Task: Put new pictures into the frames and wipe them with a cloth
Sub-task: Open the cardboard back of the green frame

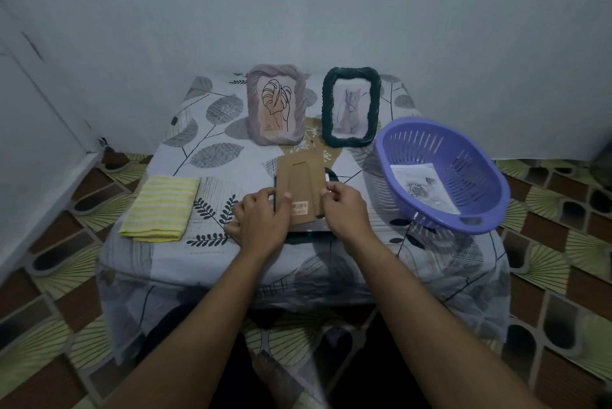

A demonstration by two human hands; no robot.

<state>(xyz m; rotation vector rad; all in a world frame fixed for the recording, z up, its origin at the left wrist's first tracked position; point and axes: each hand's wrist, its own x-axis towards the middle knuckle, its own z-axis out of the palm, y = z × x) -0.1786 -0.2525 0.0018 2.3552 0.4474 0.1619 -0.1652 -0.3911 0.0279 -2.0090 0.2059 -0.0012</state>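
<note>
A dark frame lies face down on the table in front of me, its brown cardboard back (303, 178) facing up with a barcode sticker. My left hand (263, 218) grips the frame's left edge, thumb on the cardboard. My right hand (344, 206) pinches something small at the right edge of the back. A mauve frame (276, 104) with a leaf drawing and a dark green frame (351, 107) with a cat picture stand upright behind. A folded yellow striped cloth (160, 208) lies at the left.
A purple slotted basket (463, 157) at the right holds a printed picture sheet (424, 186). The small table wears a leaf-patterned cover (212, 150) and stands against a pale wall. Patterned floor tiles surround it.
</note>
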